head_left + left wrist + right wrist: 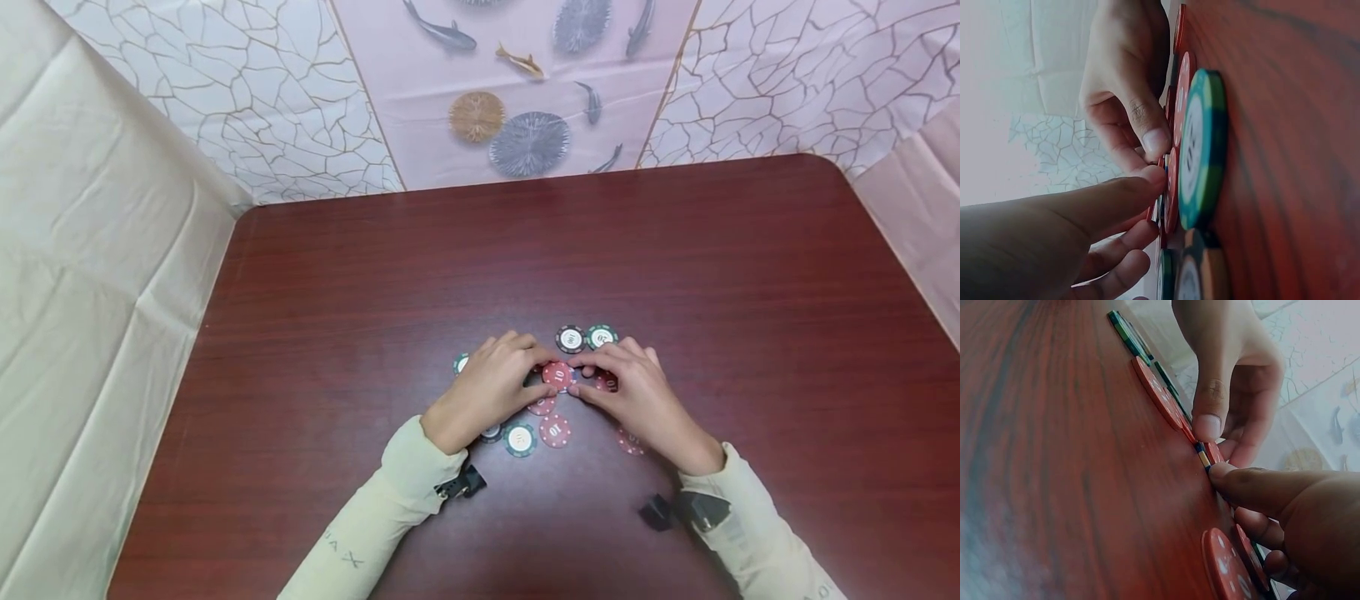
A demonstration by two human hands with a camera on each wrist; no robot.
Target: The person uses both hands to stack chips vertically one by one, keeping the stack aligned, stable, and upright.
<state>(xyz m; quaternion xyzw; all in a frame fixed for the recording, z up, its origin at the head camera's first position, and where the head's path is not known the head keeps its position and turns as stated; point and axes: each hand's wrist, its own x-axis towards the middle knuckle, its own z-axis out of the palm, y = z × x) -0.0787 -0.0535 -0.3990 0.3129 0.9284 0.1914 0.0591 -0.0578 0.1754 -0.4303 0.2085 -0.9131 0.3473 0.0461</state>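
Observation:
A red poker chip (558,377) marked 10 lies between my two hands, over a dark chip with a yellow edge mark (1204,457). My left hand (487,383) pinches the red chip from its left side with thumb and forefinger. On the opposite side my right hand (637,390) grips its edge the same way. Just below the left thumb is another red chip (542,406), partly covered. A further red chip (555,431) and a green chip (521,439) lie flat nearer to me. The right fingers partly hide a red chip (606,382).
Beyond the hands lie a black chip (570,338) and a second green chip (603,335), side by side. Another red chip (628,442) sits under the right wrist. More chips show around the left hand. Patterned cloth (525,100) hangs behind the dark red table (337,275).

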